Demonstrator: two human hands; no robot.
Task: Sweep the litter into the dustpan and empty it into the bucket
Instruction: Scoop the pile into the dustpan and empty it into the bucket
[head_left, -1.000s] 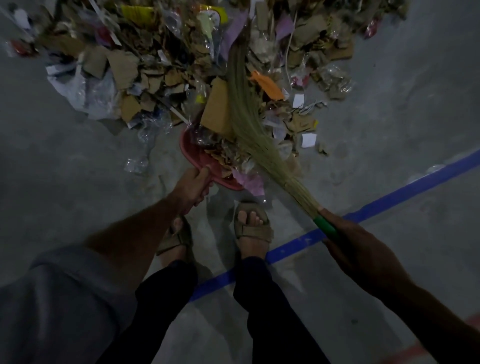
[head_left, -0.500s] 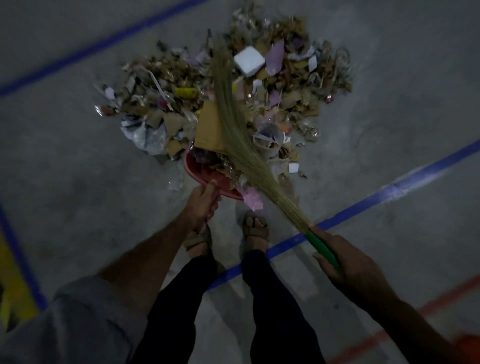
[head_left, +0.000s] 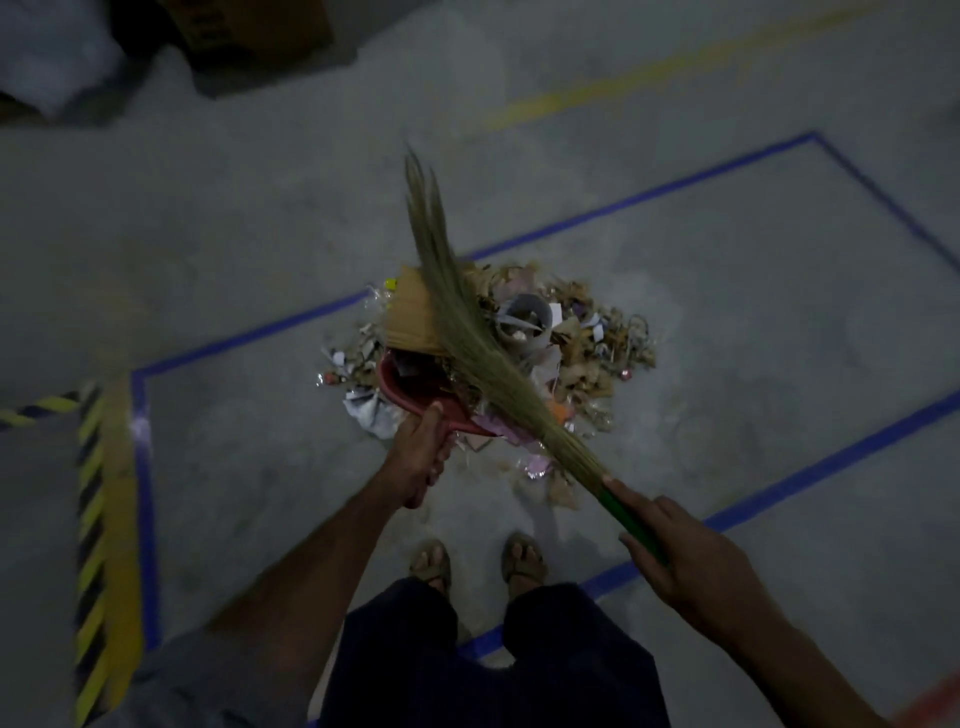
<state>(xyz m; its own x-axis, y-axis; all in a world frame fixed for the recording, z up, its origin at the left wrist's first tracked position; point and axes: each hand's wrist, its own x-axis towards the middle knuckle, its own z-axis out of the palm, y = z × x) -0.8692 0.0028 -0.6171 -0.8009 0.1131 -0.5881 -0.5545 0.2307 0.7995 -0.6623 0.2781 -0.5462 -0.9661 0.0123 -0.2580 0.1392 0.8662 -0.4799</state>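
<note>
A red dustpan (head_left: 402, 387) is lifted off the floor, loaded with cardboard and scraps, and my left hand (head_left: 421, 449) grips its handle. My right hand (head_left: 680, 556) holds the green handle of a grass broom (head_left: 467, 332), whose bristles lie across the pan's load and point up and away. Below and to the right, a litter pile (head_left: 582, 348) of cardboard bits, paper, plastic and a grey cup lies on the concrete floor. No bucket is in view.
Blue tape lines (head_left: 779, 488) mark a rectangle on the floor around the pile. Yellow-black hazard tape (head_left: 93, 519) runs along the left. Cardboard boxes (head_left: 249, 31) and a pale bag stand at the top left. My sandalled feet (head_left: 478, 566) are just behind the pile.
The view has pulled back and up, so the pile looks smaller and farther. The loaded dustpan has risen off the floor, with the broom still lying over its load.
</note>
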